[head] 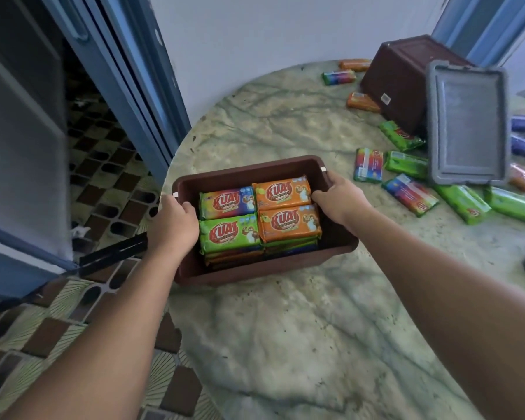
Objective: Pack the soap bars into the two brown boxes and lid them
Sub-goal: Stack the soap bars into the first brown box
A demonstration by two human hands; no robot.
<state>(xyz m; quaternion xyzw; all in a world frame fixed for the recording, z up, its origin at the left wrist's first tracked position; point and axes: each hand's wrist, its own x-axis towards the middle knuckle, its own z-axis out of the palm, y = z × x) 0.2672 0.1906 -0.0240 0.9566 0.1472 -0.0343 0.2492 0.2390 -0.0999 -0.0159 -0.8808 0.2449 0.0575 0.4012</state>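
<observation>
Surface: round pale green marble surface [285, 328] by a white wall, patterned tile floor at its left.
Left grip: left hand [172, 225] curls over the left end rim of the open brown plastic box [255, 271] and holds it.
Right grip: right hand [340, 198] holds the right end rim the same way.
Box: its long side runs left to right between both hands; wrapped soap bars [258, 213] fill it in stacks.
Next thing: the grey plastic lid [467, 125] leans far off to the right, so the right hand is nearer to it.
Other box: second brown box [403, 80] lies tipped over behind the lid.
Loose bars: loose soap bars [409, 194] are scattered near the lid.
</observation>
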